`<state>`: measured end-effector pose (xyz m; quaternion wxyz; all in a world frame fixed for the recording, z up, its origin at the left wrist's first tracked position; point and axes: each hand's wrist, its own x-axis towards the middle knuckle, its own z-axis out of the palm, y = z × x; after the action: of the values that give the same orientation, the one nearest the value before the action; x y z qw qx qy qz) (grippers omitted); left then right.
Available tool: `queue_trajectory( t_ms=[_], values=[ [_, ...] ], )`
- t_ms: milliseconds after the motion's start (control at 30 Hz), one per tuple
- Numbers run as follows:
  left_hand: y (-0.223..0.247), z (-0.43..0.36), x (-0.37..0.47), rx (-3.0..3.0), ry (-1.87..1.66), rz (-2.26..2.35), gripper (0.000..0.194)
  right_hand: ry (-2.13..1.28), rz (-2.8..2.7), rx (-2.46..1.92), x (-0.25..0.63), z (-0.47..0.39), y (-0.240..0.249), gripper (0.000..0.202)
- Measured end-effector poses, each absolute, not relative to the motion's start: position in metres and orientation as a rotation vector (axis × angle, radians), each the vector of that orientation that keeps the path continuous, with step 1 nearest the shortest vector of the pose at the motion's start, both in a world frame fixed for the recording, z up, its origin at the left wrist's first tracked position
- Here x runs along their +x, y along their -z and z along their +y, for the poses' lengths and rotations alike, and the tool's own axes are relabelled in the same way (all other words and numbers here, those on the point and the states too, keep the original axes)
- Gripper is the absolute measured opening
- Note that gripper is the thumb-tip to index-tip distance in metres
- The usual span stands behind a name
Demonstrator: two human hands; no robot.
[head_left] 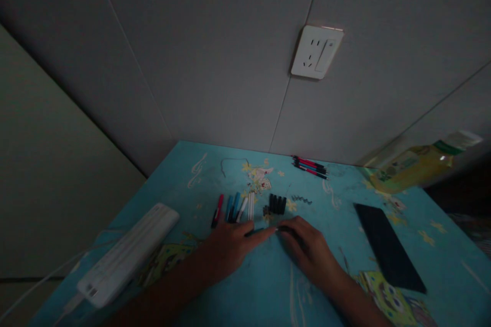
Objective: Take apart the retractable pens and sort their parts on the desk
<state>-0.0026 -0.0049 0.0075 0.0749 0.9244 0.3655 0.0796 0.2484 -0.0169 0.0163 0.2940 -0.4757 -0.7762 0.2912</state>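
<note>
My left hand (233,242) is closed on a thin blue pen part (256,231), with its index finger stretched toward the right hand. Fingers of my right hand (303,242) are wrapped round a dark pen piece (286,229), whose pale tip meets the left fingertip. Just beyond the hands lie a red pen part (218,209), blue barrels (235,207), a white barrel (242,209) and thin white refills (251,206). Several black pieces (277,204) stand in a row to their right, beside small dark springs (302,199).
Several red and blue pens (310,167) lie by the wall. At the right are a tilted bottle of yellow liquid (418,163) and a dark flat object (389,248). A white power strip (128,253) with cables sits left. A socket (317,52) is on the wall.
</note>
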Motion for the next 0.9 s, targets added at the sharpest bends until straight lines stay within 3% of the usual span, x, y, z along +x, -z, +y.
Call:
queue_trajectory(
  t_ms=[433,733,900],
  values=[
    [-0.004,0.000,-0.006,2.704,-0.300,1.328,0.064,-0.458,-1.947,-1.549,0.267,-0.007,-0.004,0.033],
    [-0.006,-0.001,-0.004,2.662,-0.259,1.322,0.063,-0.234,-1.993,-1.748,0.258,0.007,0.007,0.024],
    [-0.007,0.000,-0.003,2.645,-0.226,1.336,0.061,-0.128,-2.072,-1.708,0.256,0.007,0.006,0.033]
  ],
)
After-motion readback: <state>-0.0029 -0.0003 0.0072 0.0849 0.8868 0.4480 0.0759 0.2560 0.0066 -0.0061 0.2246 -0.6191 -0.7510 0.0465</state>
